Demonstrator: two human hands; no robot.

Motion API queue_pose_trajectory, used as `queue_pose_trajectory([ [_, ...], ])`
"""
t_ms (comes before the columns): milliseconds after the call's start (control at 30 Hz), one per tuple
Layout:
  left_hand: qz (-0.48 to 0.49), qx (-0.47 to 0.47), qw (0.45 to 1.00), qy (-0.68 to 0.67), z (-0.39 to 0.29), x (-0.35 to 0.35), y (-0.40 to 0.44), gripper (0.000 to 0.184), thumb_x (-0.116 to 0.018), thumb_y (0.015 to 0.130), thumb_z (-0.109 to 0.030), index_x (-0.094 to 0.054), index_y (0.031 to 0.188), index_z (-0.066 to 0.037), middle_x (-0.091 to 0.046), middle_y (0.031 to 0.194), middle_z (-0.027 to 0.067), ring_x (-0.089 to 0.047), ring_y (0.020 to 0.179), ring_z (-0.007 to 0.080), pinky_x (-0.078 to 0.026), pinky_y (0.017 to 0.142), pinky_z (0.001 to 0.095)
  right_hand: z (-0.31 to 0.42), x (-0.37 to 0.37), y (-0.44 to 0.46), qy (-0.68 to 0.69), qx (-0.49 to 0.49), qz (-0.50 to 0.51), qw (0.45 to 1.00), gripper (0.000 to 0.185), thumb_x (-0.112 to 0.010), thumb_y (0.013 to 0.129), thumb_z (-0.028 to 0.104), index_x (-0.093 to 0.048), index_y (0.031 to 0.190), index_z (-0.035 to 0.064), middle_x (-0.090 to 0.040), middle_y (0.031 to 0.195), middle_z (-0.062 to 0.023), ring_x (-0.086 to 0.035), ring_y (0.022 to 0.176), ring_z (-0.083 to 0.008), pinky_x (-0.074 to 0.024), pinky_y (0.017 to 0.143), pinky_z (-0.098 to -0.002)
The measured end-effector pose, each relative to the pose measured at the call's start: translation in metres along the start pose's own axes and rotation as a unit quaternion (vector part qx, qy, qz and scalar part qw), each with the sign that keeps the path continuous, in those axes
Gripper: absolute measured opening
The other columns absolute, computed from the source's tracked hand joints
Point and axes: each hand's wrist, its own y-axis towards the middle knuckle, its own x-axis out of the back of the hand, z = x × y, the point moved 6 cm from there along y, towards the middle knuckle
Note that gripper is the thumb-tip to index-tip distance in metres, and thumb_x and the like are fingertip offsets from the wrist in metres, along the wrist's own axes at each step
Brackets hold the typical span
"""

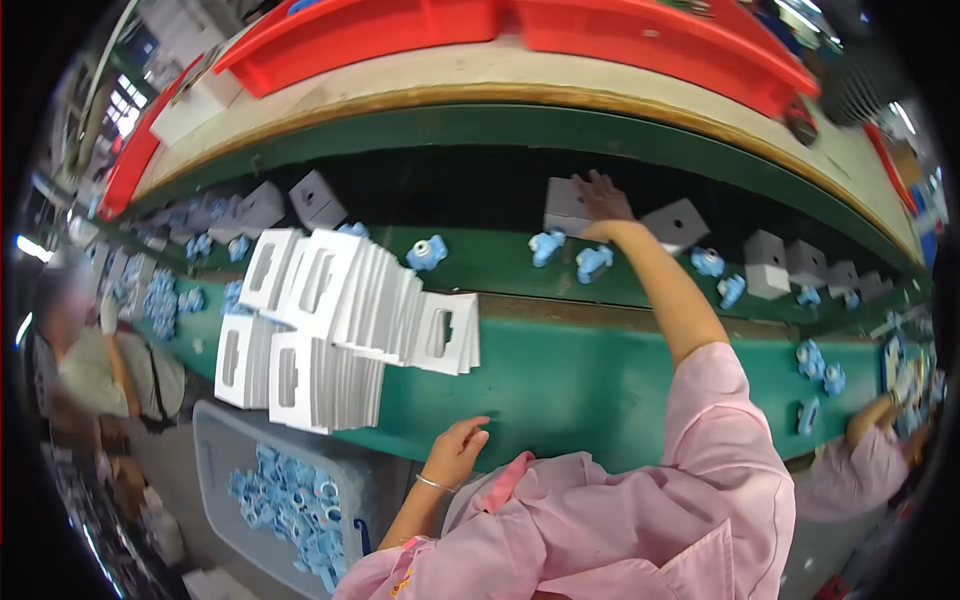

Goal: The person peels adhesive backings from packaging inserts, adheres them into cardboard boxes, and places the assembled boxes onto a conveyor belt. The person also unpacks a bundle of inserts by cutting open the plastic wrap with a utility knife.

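Note:
My right hand (604, 199) reaches to the dark strip at the back, fingers spread, against the right side of a small white box (567, 205). Whether it grips the box I cannot tell, but the fingers are stretched out. My left hand (456, 452) hovers by the front edge of the green table (560, 385), fingers loosely bent and nothing visible in them. Left of centre stand stacks of flat white cartons with handle slots (315, 290). Two small blue plastic parts (594, 263) lie just below my right hand. Another blue part (427, 253) sits farther left.
A clear bin (210, 440) of blue parts stands below the table at left. More white boxes (766, 262) line the back strip. Red trays (400, 50) rest on the shelf above. Co-workers sit at left (110, 370) and right (860, 470).

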Motion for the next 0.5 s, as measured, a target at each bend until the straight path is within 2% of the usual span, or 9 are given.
queue_pose_trajectory([
  [33, -0.025, 0.004, 1.000, 0.006, 0.001, 0.007, -0.003, 0.025, -0.056, 0.084, -0.014, -0.061, 0.106, -0.003, -0.059, 0.080, 0.0052, -0.050, 0.063, 0.0164, -0.042, 0.062, 0.0264, 0.003, -0.005, 0.012, -0.025, 0.002, 0.035, 0.999, 0.108, -0.076, 0.051, 0.030, -0.018, 0.142, 0.0199, -0.019, 0.146, -0.0152, -0.026, 0.130, -0.0369, -0.0386, 0.090, -0.0507],
  [133, -0.099, 0.015, 0.995, 0.005, 0.003, 0.028, 0.018, 0.022, -0.057, 0.083, -0.011, -0.062, 0.102, -0.002, -0.060, 0.080, 0.0067, -0.052, 0.064, 0.0186, -0.043, 0.062, 0.0278, 0.002, -0.039, 0.052, -0.034, 0.029, 0.054, 0.998, 0.112, -0.078, 0.048, 0.032, -0.017, 0.142, 0.0204, -0.022, 0.144, -0.0160, -0.027, 0.128, -0.0392, -0.0369, 0.090, -0.0523],
  [200, -0.170, -0.043, 0.980, 0.091, -0.009, 0.042, 0.041, 0.023, -0.058, 0.082, -0.011, -0.061, 0.102, -0.002, -0.060, 0.084, 0.0088, -0.054, 0.068, 0.0213, -0.044, 0.064, 0.0296, -0.009, -0.044, 0.057, 0.002, -0.002, 0.089, 0.996, 0.107, -0.077, 0.050, 0.035, -0.021, 0.140, 0.0181, -0.029, 0.139, -0.0169, -0.032, 0.123, -0.0392, -0.0363, 0.089, -0.0511],
  [267, -0.219, -0.042, 0.966, 0.135, -0.005, 0.042, 0.069, 0.025, -0.059, 0.081, -0.013, -0.060, 0.103, -0.002, -0.061, 0.090, 0.0104, -0.057, 0.074, 0.0254, -0.046, 0.067, 0.0323, -0.006, 0.007, 0.038, 0.009, -0.071, -0.061, 0.996, 0.095, -0.073, 0.057, 0.040, -0.028, 0.137, 0.0155, -0.035, 0.134, -0.0180, -0.036, 0.118, -0.0387, -0.0340, 0.089, -0.0500],
  [300, -0.249, -0.095, 0.938, 0.219, -0.002, 0.039, 0.084, 0.032, -0.063, 0.079, -0.020, -0.059, 0.105, -0.002, -0.060, 0.092, 0.0120, -0.057, 0.077, 0.0287, -0.047, 0.070, 0.0338, -0.005, 0.029, 0.021, 0.010, -0.076, -0.059, 0.995, 0.095, -0.073, 0.057, 0.040, -0.028, 0.137, 0.0155, -0.035, 0.134, -0.0180, -0.036, 0.118, -0.0387, -0.0340, 0.089, -0.0500],
  [367, -0.283, -0.106, 0.891, 0.339, 0.004, 0.026, 0.106, 0.038, -0.065, 0.077, -0.031, -0.059, 0.100, -0.002, -0.059, 0.089, 0.0126, -0.057, 0.075, 0.0302, -0.046, 0.070, 0.0358, 0.007, 0.091, -0.054, 0.057, 0.006, -0.271, 0.961, 0.083, -0.072, 0.060, 0.038, -0.037, 0.131, 0.0140, -0.038, 0.129, -0.0160, -0.041, 0.110, -0.0343, -0.0304, 0.090, -0.0496],
  [433, -0.245, -0.062, 0.874, 0.416, 0.032, 0.012, 0.126, 0.043, -0.064, 0.075, -0.039, -0.060, 0.096, -0.002, -0.059, 0.083, 0.0122, -0.057, 0.072, 0.0286, -0.045, 0.067, 0.0371, 0.023, 0.102, -0.128, 0.065, -0.007, -0.039, 0.997, 0.087, -0.071, 0.063, 0.039, -0.032, 0.135, 0.0085, -0.038, 0.127, -0.0207, -0.040, 0.110, -0.0351, -0.0280, 0.092, -0.0483],
  [467, -0.237, -0.076, 0.875, 0.414, 0.033, 0.008, 0.129, 0.043, -0.064, 0.075, -0.039, -0.060, 0.096, -0.002, -0.059, 0.083, 0.0122, -0.057, 0.072, 0.0286, -0.045, 0.067, 0.0371, 0.045, 0.119, -0.169, 0.048, 0.058, -0.177, 0.981, 0.097, -0.072, 0.062, 0.042, -0.026, 0.139, 0.0046, -0.037, 0.125, -0.0253, -0.038, 0.113, -0.0372, -0.0260, 0.094, -0.0502],
  [500, -0.232, -0.045, 0.875, 0.422, 0.039, 0.009, 0.133, 0.042, -0.063, 0.076, -0.040, -0.060, 0.094, -0.003, -0.058, 0.080, 0.0113, -0.056, 0.070, 0.0281, -0.044, 0.066, 0.0376, 0.055, 0.103, -0.197, 0.027, 0.056, -0.120, 0.991, 0.094, -0.067, 0.066, 0.047, -0.025, 0.139, 0.0042, -0.034, 0.128, -0.0266, -0.037, 0.112, -0.0390, -0.0262, 0.094, -0.0495],
])
